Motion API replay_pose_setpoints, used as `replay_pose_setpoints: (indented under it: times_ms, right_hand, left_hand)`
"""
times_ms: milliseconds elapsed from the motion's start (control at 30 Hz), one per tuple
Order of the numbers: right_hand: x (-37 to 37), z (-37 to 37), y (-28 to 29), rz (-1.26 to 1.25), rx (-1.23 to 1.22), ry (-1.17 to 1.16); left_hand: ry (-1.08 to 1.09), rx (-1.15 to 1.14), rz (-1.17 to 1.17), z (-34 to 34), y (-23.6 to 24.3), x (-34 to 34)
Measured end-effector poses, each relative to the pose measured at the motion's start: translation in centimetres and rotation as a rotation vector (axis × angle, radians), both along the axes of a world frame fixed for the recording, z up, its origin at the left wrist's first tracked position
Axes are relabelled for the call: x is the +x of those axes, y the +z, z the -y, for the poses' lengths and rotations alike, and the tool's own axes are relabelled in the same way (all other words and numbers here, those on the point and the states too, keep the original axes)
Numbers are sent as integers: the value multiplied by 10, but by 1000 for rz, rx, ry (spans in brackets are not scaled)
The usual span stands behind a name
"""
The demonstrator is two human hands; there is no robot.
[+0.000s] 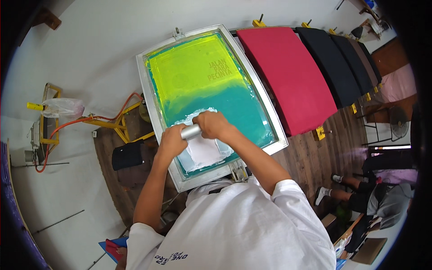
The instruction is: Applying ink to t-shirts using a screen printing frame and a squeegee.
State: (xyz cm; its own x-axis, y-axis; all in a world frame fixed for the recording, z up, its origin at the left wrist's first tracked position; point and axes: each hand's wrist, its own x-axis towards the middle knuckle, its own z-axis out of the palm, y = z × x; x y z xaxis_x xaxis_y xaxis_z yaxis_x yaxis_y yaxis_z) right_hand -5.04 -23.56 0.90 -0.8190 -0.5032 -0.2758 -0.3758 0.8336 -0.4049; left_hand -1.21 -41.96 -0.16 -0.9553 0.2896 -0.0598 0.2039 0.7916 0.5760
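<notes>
A silver-handled squeegee [191, 132] is gripped by both my hands over the near part of a screen-printing frame [264, 100]. My left hand [172, 141] is wrapped round the left end of the handle, and my right hand [212, 124] closes on its right end. The squeegee's blade is hidden under my hands. White ink [208, 150] lies spread on the mesh below and around it. The mesh [216, 99] is yellow-green at its far half and teal nearer me, with faint lettering at the upper right. A pale metal rim surrounds it.
A red-covered pallet [288, 76] stands right beside the frame, with black pallets [330, 63] beyond. An orange hose [85, 119] and yellow metal supports [119, 128] are at left. A dark cloth-like item [127, 155] lies at lower left. Another person [360, 198] sits at lower right.
</notes>
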Motion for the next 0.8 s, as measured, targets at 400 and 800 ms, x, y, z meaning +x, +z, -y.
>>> replay_pose_setpoints:
  times_ms: [400,800]
  right_hand:
    - [57,-8,-31,-228,-133,-134]
    - [122,-19,-30,-232,-142,-174]
  left_hand:
    - [43,57,-194,-24,-16,53]
    - [66,76,-66,-36,-16,109]
